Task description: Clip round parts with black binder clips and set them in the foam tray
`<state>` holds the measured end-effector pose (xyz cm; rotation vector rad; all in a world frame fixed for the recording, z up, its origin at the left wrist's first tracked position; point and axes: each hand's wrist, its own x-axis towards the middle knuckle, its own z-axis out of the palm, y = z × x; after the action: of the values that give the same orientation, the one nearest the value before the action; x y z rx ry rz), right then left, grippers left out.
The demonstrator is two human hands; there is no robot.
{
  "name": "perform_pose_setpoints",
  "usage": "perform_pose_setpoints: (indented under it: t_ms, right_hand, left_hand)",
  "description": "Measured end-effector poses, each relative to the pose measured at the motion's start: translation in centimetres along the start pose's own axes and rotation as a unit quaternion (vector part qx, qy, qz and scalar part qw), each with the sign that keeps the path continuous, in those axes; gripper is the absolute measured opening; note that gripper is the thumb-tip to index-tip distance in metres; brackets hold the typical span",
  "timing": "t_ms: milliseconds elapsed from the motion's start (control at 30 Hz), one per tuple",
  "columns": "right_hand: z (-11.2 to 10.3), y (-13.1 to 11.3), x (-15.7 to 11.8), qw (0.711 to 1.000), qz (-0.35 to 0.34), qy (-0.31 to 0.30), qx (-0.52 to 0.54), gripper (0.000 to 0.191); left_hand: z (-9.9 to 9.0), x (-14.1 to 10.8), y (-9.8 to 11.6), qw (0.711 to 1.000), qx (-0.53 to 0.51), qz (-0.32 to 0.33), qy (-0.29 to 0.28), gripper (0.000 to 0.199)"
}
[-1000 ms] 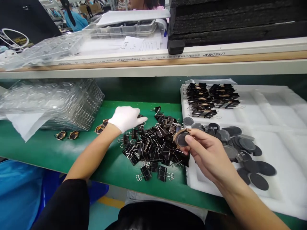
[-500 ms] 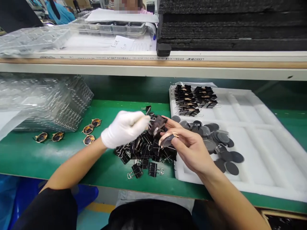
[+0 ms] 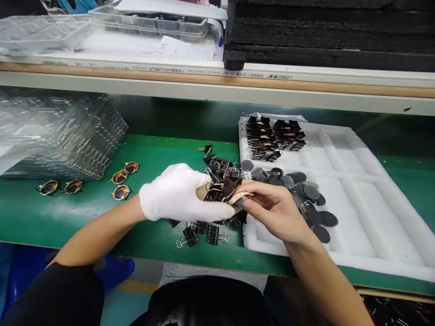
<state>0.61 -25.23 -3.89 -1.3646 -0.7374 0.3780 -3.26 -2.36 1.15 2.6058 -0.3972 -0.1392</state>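
Observation:
My right hand [image 3: 272, 203], ungloved, pinches a round rose-gold watch case [image 3: 239, 198] with a grey disc on its face. A black binder clip [image 3: 231, 186] sits at the case's upper left edge; I cannot tell how far its jaws bite. My left hand [image 3: 180, 194], in a white glove, reaches in from the left, its thumb against the case's lower edge and its other fingers partly hidden behind the clip. Below and behind both hands lies a pile of black binder clips [image 3: 222, 165], several loose ones [image 3: 213, 235] near the front.
At right stands a white foam tray [image 3: 356, 181] with clipped cases [image 3: 261, 136] in rows and loose grey discs [image 3: 309, 192]. Several gold watch cases [image 3: 120, 192] lie on the green table at left, beside stacked clear trays [image 3: 68, 136]. A shelf [image 3: 204, 88] crosses above.
My left hand has opened out from a closed pinch and moved round the watch case and clip, thumb now on the case. The right hand still holds the case. The view has shifted slightly.

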Motion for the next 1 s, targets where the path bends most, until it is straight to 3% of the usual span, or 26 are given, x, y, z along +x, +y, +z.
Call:
perform_pose_setpoints:
  t_ms: [200,333,400,467,700,833,1000]
  right_hand:
    - [-0.4,0.0,-0.2,1.000,0.022,-0.012,-0.006,0.012]
    - [-0.6,0.5,0.3,0.990,0.044,0.112,0.067,0.010]
    - [-0.6,0.8,0.7,0.974,0.073,0.185,0.108,0.012]
    - [-0.5,1.1,0.9,0.962,0.097,0.216,0.134,0.015]
    - [0.0,1.8,1.0,0.957,0.077,0.248,0.132,0.019]
    - [0.1,1.8,0.9,0.962,0.055,0.247,0.101,0.017]
    - [0.5,2.0,0.7,0.965,0.076,0.233,0.092,0.021]
  left_hand:
    - [0.7,-0.2,-0.2,0.999,0.025,0.012,0.025,0.050]
    - [0.6,0.2,-0.6,0.999,-0.019,0.005,0.032,0.043]
    - [0.6,0.3,-0.6,0.998,-0.067,-0.002,0.014,0.039]
    - [0.8,0.4,-0.5,0.994,-0.111,-0.011,-0.012,0.037]
    - [2.2,0.5,-0.6,0.976,-0.208,-0.051,-0.041,0.044]
    - [2.2,0.4,-0.5,0.974,-0.213,-0.062,-0.045,0.043]
    - [2.7,0.5,-0.2,0.977,-0.198,-0.063,-0.042,0.044]
